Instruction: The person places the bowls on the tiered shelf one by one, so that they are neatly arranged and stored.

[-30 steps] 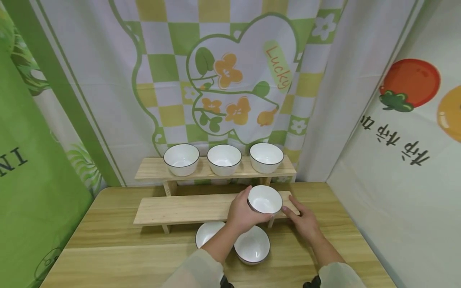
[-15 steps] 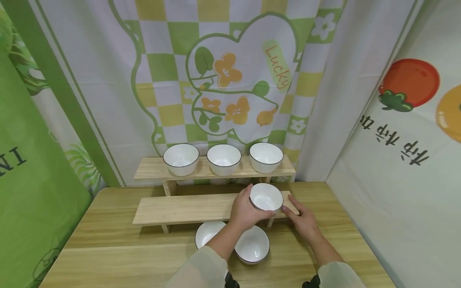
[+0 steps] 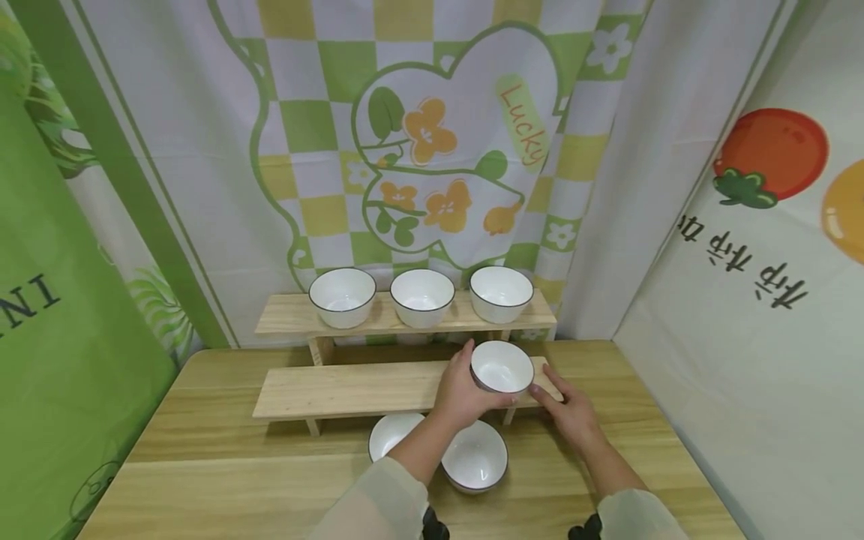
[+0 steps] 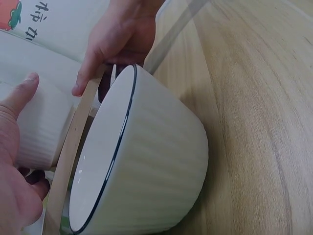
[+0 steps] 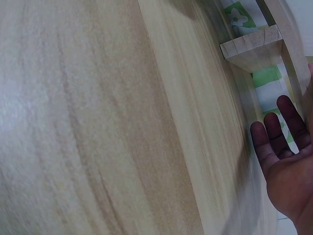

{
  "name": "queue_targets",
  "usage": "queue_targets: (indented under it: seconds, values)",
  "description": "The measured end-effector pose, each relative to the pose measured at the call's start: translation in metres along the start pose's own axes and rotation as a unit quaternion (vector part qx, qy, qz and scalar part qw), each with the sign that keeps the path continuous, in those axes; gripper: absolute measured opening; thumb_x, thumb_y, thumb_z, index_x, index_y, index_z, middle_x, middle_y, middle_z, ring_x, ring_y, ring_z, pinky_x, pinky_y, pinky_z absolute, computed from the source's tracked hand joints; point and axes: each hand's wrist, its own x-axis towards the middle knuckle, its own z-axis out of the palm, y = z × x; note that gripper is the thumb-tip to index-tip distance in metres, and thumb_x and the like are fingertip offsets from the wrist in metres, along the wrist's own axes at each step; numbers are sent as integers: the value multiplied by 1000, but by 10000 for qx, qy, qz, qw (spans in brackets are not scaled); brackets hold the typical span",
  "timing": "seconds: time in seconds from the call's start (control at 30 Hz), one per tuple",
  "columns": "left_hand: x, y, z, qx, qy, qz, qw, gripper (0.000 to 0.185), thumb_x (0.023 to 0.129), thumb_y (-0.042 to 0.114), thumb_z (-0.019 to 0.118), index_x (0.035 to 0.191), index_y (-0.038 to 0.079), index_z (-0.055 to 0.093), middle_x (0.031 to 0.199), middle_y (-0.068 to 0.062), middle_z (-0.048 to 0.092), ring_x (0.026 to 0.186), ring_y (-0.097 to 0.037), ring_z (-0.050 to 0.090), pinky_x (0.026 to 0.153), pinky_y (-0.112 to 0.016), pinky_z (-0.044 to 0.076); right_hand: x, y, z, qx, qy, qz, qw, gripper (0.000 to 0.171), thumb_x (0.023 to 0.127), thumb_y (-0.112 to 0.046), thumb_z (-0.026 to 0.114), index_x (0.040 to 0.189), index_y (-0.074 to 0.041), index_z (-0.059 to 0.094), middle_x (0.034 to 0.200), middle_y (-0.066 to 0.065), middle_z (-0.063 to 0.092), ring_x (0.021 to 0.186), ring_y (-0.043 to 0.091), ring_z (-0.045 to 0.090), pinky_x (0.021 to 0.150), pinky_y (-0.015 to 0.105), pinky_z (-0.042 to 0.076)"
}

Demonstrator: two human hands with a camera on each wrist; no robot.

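The white bowl (image 3: 501, 367) with the dark rim sits at the right end of the lower shelf (image 3: 351, 388), low over the board or just landing on it; whether its base fully rests there cannot be told. The left hand (image 3: 462, 391) wraps its grip round the bowl's left side, thumb up by the rim; the right hand (image 3: 570, 411) lies just right of it, fingers straight and spread, fingertips touching the shelf's right end and perhaps the bowl's foot.

Judging by the layout, the work is well past halfway: 3 bowls (image 3: 421, 297) stand in a row on the upper shelf (image 3: 297, 320); this is the 1st on the lower one; 2 more bowls (image 3: 475, 457) wait on the counter (image 3: 202, 480) near the person, under the left forearm; the lower shelf's left and middle stretch is bare wood.

Against 1 second ago, the held bowl has crept slightly farther and a touch right along the shelf; both hands keep the same hold and posture; the other 5 bowls have not moved.
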Motion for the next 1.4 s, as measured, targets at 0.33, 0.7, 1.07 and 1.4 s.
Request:
queue_targets:
  seconds: [0.33, 0.7, 1.07, 1.4]
  values:
    - [-6, -3, -12, -146, -103, 29, 9998, 127, 55, 60, 88, 154, 14, 22, 150, -7, 38, 136, -27, 38, 108, -45, 35, 2, -3, 3, -31, 31, -19, 10000, 80, 81, -68, 61, 149, -34, 35, 151, 18, 35, 109, 27, 61, 101, 44, 41]
    - [-14, -9, -23, -77, -70, -128, 9999, 126, 53, 69, 83, 153, 17, 27, 148, -3, 40, 137, -22, 37, 109, -43, 35, 2, -5, 5, 21, 13, -30, 10000, 80, 81, -67, 61, 149, -33, 35, 152, 18, 33, 106, 27, 62, 96, 41, 45]
    - [-30, -16, -45, 7, -22, 3, 10000, 117, 58, 59, 87, 151, 16, 31, 150, -2, 39, 138, -23, 35, 109, -43, 34, -1, -3, 3, 75, -40, 3, 10000, 79, 82, -67, 60, 150, -35, 33, 155, 16, 29, 100, 25, 65, 101, 48, 43]
    - [-40, -23, -60, 27, 33, -68, 10000, 111, 59, 66, 82, 150, 23, 34, 150, 4, 37, 138, -20, 34, 110, -43, 33, 0, -1, 2, 6, 39, 36, 10000, 80, 82, -67, 61, 149, -35, 34, 154, 17, 30, 98, 23, 65, 97, 41, 44]
